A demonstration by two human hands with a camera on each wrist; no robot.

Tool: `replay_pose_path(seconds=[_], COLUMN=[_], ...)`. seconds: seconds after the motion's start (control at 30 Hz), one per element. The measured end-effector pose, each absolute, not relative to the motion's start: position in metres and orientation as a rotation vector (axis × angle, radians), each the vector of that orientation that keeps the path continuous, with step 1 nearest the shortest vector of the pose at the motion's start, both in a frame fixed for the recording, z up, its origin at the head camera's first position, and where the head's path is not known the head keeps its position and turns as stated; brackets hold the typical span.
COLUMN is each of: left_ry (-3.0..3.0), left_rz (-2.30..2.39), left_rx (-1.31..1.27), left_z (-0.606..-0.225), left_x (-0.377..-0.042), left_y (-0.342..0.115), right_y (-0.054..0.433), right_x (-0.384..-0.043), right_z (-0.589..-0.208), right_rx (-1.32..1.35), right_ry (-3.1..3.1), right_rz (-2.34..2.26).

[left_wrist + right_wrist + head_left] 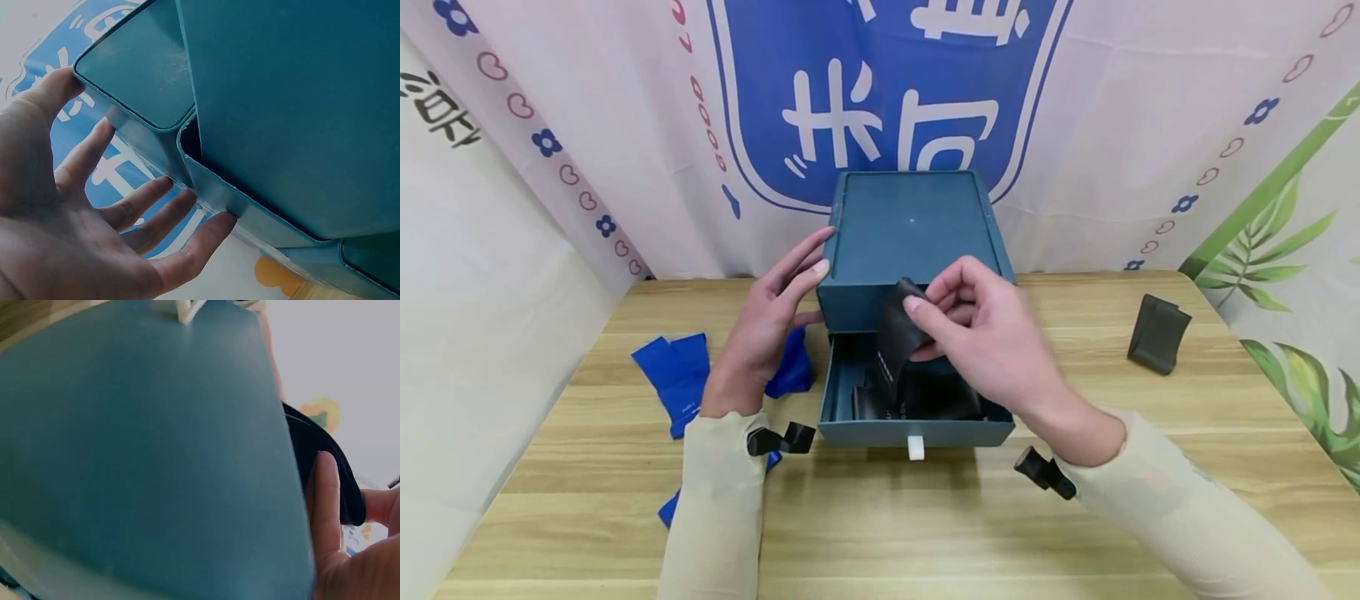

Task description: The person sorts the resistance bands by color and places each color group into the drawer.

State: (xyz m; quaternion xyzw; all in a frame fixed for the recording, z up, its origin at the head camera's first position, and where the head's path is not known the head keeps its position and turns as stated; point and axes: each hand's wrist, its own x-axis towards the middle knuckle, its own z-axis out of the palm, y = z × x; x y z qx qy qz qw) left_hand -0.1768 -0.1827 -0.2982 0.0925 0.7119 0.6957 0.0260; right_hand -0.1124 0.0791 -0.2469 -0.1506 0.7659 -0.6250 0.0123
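A dark teal drawer box (910, 225) stands at the back of the table, its lower drawer (865, 433) pulled out toward me. My left hand (760, 333) touches the box's left side with spread, fairly straight fingers; the left wrist view shows fingertips along the edges. Over the open drawer, my right hand (996, 337) pinches the upper end of a black, soft, flat pouch (895, 333) between thumb and fingers. It hangs down with small pale lettering on it. Other black pouches (943, 396) lie in the drawer, partly hidden behind it.
Several blue packets (677, 375) lie on the wooden table (925, 533) left of the box, some partly covered by my left arm. Another folded black pouch (1157, 333) is at the far right. A printed curtain (1112, 150) hangs right behind the box.
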Motion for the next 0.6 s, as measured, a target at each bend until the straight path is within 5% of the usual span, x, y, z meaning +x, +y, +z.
replay_pose_path(seconds=[0.6], left_ry=[2.194], left_rz=[2.163], left_rx=[0.287], left_z=[-0.298], left_x=[-0.175], left_y=[-0.182], right_y=[0.069], right_x=[-0.108], right_z=[-0.253], right_rx=[-0.592], right_ry=[2.362], right_rz=[-1.725])
